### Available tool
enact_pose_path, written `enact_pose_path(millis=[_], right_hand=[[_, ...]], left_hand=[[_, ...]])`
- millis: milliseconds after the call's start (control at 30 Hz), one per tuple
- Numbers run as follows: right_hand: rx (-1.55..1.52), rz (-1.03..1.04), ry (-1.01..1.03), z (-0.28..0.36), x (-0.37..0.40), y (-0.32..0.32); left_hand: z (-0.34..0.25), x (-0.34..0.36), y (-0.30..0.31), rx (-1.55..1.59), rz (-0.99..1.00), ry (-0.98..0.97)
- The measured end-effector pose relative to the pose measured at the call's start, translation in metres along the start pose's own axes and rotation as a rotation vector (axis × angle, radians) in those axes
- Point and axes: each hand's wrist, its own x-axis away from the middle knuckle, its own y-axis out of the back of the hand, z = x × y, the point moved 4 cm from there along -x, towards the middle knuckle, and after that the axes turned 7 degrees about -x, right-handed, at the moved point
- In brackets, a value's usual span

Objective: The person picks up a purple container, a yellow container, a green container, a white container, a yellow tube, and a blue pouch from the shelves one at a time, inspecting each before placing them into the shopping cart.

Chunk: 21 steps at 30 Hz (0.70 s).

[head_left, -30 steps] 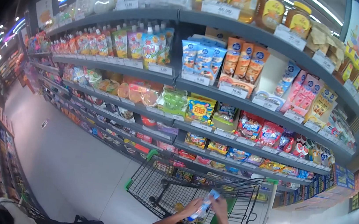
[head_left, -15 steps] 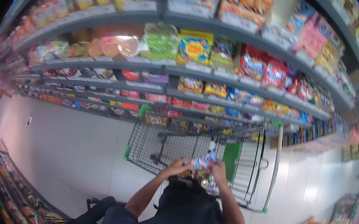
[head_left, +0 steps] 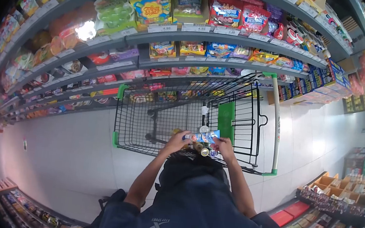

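In front of my torso, over the shopping cart (head_left: 144, 130), I hold a blue and white squeeze tube (head_left: 202, 137) crosswise. My left hand (head_left: 177, 142) grips its narrow left end, where a small blue cap shows. The wide, flat right end is pinched between the thumb and fingers of my right hand (head_left: 223, 147). Just below the tube, several small jars or cans with round lids (head_left: 205, 152) cluster near the cart's near side. A green plastic flap (head_left: 226, 119) stands upright in the cart, right of the tube.
Shelves of bagged sweets (head_left: 154, 9) curve along the far side. The cart's handle (head_left: 274, 124) is at the right, near a stack of boxes (head_left: 316, 86). Behind me on the right stands a divided wooden bin (head_left: 341, 186); low shelves (head_left: 23, 208) line the near left.
My view has turned, so the shelves and cart sit further left and higher. Both hands still hold the tube, which now lies more level with its printed side showing.
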Motion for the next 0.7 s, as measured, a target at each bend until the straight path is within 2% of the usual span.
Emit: enact_pose_path(millis=[67, 133, 200, 233, 267, 333, 367, 400, 467, 500, 600, 667, 700], right_hand=[[0.142, -0.047, 0.009, -0.011, -0.009, 0.002], [0.139, -0.045, 0.030, -0.040, -0.029, 0.007], [0.173, -0.147, 0.052, -0.072, -0.047, 0.014], [0.329, -0.155, 0.087, -0.087, -0.059, 0.018], [0.320, -0.142, 0.085, -0.108, -0.072, 0.023], [0.628, -0.162, -0.005, -0.156, -0.100, 0.037], [0.587, -0.150, -0.109, -0.183, -0.113, 0.045], [0.692, -0.011, 0.054, -0.181, -0.112, 0.042], [0.538, -0.058, -0.201, -0.194, -0.113, 0.048], [0.533, -0.047, -0.203, -0.202, -0.114, 0.048], [0.529, -0.018, -0.227, -0.230, -0.132, 0.052], [0.602, 0.017, -0.061, -0.261, -0.157, 0.052], [0.603, 0.028, -0.055, -0.259, -0.157, 0.049]], left_hand=[[0.004, 0.003, -0.009, -0.019, 0.051, 0.179], [0.023, 0.008, -0.026, -0.100, -0.002, 0.169], [0.021, 0.021, -0.033, -0.288, 0.055, 0.275], [0.021, 0.027, -0.037, -0.308, 0.055, 0.202], [0.021, 0.037, -0.040, -0.319, 0.053, 0.214], [0.021, 0.056, -0.048, -0.374, 0.136, 0.241], [0.019, 0.063, -0.049, -0.386, 0.137, 0.254], [0.016, 0.068, -0.047, -0.431, 0.085, 0.236], [0.008, 0.076, -0.044, -0.518, -0.017, 0.196], [0.006, 0.079, -0.043, -0.512, -0.106, 0.134], [0.010, 0.077, -0.045, -0.518, -0.145, 0.192], [0.012, 0.074, -0.048, -0.519, -0.179, 0.235], [0.013, 0.072, -0.048, -0.517, -0.207, 0.267]])
